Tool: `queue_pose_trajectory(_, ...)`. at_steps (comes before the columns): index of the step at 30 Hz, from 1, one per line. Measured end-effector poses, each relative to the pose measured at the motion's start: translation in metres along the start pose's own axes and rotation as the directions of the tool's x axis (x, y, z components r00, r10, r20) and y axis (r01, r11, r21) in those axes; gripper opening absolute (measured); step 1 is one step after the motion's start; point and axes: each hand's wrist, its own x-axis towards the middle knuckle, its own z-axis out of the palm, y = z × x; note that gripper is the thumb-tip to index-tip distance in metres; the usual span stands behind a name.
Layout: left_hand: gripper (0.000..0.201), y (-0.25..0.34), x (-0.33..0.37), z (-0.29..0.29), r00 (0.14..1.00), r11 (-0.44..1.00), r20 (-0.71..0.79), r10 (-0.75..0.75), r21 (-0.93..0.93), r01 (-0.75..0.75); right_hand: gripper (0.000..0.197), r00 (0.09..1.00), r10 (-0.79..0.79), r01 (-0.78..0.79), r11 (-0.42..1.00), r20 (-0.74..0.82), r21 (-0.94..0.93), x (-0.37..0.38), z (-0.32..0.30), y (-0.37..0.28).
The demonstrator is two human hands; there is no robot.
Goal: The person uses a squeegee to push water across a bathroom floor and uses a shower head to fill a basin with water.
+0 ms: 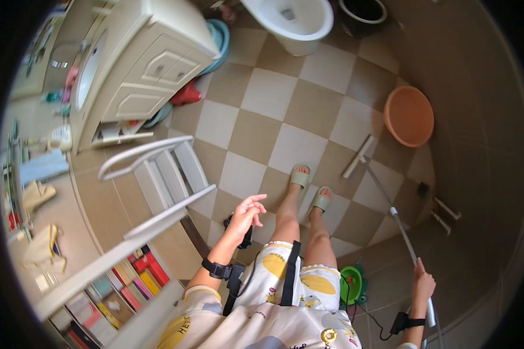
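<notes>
My right hand (pixel 424 283) is wrapped round the white and grey pole of a floor squeegee (pixel 403 228), low at the right. The pole slants away from me, and its wide flat head (pixel 358 156) rests on the checkered tiles beyond my feet. In front of my body my left hand (pixel 248 214) hangs in the air with nothing in it, index finger stretched out and the others loosely bent. A white step stool (pixel 167 174) stands just left of that hand.
An orange basin (pixel 409 116) is by the right wall. Ahead are a toilet (pixel 294 26) and a dark bin (pixel 363 13). A white vanity cabinet (pixel 151 67) lines the left, with a red object (pixel 186 93) beside it. Near my legs sits a green bucket (pixel 350 285).
</notes>
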Motion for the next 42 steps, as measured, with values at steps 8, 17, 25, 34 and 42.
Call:
queue_pose_trajectory(8, 0.039, -0.054, -0.033, -0.056, 0.987, 0.990, -0.160, -0.017, -0.138, -0.006, 0.042, 0.917, -0.397, 0.399, 0.903, -0.043, 0.158, 0.118, -0.014, -0.183)
queue_pose_trajectory(17, 0.036, -0.084, -0.050, -0.116, 0.948, 0.963, -0.301, -0.108, -0.269, 0.024, 0.047, 0.777, -0.629, 0.604, 0.760, 0.036, 0.242, 0.175, -0.077, -0.476)
queue_pose_trajectory(25, 0.035, -0.091, -0.044, -0.143, 0.935, 0.961, -0.325, -0.139, -0.272, 0.049, 0.053, 0.752, -0.651, 0.606, 0.746, 0.107, 0.276, 0.158, -0.089, -0.552)
queue_pose_trajectory(34, 0.035, -0.069, -0.024, -0.142, 0.962, 0.963, -0.260, -0.085, -0.267, 0.013, 0.053, 0.891, -0.448, 0.436, 0.890, 0.076, 0.133, 0.121, -0.005, -0.202)
queue_pose_trajectory(42, 0.035, -0.060, -0.007, -0.110, 0.979, 0.983, -0.193, -0.060, -0.183, 0.024, 0.043, 0.982, 0.025, -0.070, 0.970, 0.189, 0.231, 0.019, -0.040, 0.005)
